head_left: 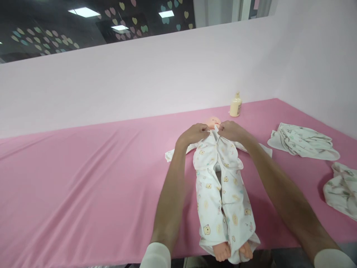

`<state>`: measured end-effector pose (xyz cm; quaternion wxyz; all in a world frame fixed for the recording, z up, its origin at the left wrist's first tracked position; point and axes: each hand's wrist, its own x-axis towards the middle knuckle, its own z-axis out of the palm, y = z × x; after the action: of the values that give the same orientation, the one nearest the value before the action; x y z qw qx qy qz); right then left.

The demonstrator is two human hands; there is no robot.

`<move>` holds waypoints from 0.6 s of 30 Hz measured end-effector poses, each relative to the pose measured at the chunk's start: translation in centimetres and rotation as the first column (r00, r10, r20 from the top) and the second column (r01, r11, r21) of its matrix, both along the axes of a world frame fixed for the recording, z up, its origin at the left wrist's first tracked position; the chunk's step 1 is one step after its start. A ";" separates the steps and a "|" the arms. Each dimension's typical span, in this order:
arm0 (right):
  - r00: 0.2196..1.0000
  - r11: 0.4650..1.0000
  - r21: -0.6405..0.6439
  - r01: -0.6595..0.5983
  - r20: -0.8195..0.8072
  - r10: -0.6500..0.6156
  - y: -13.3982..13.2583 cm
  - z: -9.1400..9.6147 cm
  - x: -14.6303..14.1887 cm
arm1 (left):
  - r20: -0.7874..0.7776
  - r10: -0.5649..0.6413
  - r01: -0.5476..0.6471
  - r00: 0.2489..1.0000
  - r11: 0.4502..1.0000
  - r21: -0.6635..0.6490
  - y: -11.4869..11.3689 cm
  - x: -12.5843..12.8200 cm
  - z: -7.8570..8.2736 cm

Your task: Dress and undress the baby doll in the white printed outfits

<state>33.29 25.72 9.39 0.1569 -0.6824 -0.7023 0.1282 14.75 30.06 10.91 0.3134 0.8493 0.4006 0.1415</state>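
Both arms outstretched; left hand (pixel 195 133), right hand (pixel 231 131) pinching, fingertips close together.

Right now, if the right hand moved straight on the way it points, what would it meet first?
Probably the doll's head, just beyond the right hand pinching the collar; depth is unclear.

Pale pink walls (pixel 139 82) behind a pink-covered table (pixel 69 178), dark window (pixel 92 37) above (heart stickers (pixel 36 35), ceiling lights (pixel 83 12))

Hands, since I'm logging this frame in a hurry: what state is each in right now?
Left hand: shut, pinching the printed top of the baby doll at the neckline.
Right hand: shut, pinching the top's other front edge there.
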 end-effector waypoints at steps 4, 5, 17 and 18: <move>0.991 0.994 0.050 0.100 0.084 -0.104 -1.8 1.4 -0.7 | -0.086 0.114 -0.116 0.990 0.993 -0.019 0.0 -0.5 0.2; 0.994 0.998 0.009 0.057 0.088 -0.058 -2.3 1.7 -1.2 | -0.101 0.109 -0.112 0.989 0.993 -0.023 0.0 -0.5 0.1; 0.947 0.993 -0.116 -0.015 0.316 0.052 -3.6 1.6 -4.1 | -0.204 0.099 -0.092 0.974 0.995 0.042 0.5 -0.3 -0.6; 0.943 0.996 -0.094 -0.010 0.331 0.041 -3.6 1.4 -4.1 | -0.208 0.101 -0.092 0.973 0.994 0.054 0.5 -0.4 -0.6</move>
<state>29.16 22.15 10.79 0.0031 -0.6917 -0.7208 0.0451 14.39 30.57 10.30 0.2433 0.8457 0.4691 0.0745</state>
